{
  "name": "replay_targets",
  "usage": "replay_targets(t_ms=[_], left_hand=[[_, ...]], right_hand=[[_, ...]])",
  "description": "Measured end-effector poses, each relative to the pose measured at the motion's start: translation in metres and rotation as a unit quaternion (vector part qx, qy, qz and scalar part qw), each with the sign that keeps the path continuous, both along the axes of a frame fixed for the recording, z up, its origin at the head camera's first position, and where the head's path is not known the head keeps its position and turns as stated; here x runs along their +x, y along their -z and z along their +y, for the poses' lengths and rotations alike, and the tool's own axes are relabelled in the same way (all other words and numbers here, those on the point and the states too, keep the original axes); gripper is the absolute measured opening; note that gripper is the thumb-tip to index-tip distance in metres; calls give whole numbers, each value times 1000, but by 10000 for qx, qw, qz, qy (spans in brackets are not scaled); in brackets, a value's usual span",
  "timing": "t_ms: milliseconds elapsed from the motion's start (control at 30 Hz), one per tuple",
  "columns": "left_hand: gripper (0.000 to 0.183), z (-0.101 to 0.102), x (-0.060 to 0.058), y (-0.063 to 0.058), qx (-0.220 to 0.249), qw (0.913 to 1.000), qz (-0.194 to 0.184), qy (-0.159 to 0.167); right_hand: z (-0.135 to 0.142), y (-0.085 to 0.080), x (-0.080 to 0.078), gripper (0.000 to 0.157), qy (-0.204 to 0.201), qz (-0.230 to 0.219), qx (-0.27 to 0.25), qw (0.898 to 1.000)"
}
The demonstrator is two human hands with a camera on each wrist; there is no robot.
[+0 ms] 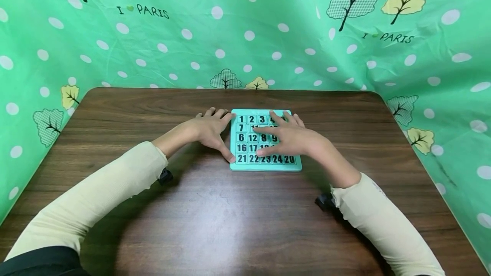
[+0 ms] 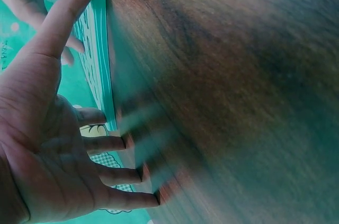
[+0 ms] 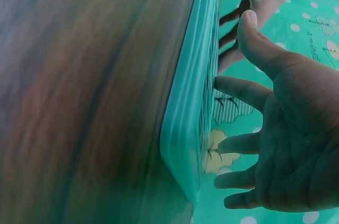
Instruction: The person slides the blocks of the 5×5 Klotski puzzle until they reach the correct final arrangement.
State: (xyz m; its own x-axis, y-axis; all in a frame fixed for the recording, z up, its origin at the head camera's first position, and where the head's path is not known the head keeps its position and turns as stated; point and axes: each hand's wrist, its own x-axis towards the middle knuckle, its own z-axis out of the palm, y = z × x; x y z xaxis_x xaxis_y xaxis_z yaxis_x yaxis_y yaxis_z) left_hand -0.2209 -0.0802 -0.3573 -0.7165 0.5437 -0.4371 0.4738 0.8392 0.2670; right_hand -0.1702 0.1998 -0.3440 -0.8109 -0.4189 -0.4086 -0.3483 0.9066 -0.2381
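A turquoise number slide puzzle (image 1: 266, 167) lies flat on the table, its tiles in rows of black numerals. Along its left side, my left hand (image 1: 210, 130) spreads its fingers, the thumb at the lower left corner and the index fingertip by the upper left one. The other left fingertips reach down to the wood in the left wrist view. My right hand (image 1: 295, 137) extends over the puzzle's right part with fingers apart and hides several tiles. Its index fingertip is at the 11 tile. In the right wrist view the puzzle's thick side (image 3: 183, 123) shows beside the right fingers.
The brown wooden table (image 1: 215, 220) reaches to a green dotted curtain (image 1: 230, 20) with printed trees behind and at both sides. Cream sleeves cover both forearms, and a black strap piece (image 1: 325, 202) hangs under the right wrist.
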Motion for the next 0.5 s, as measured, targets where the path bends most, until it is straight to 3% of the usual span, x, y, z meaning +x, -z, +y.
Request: replay_targets(t_ms=[267, 500], left_hand=[[155, 1, 0, 2, -3, 10000, 5, -1], [155, 1, -2, 1, -23, 10000, 1, 40]], right_hand=[[19, -4, 0, 77, 91, -25, -67, 9999], [1, 1, -2, 83, -82, 100, -331, 9994]])
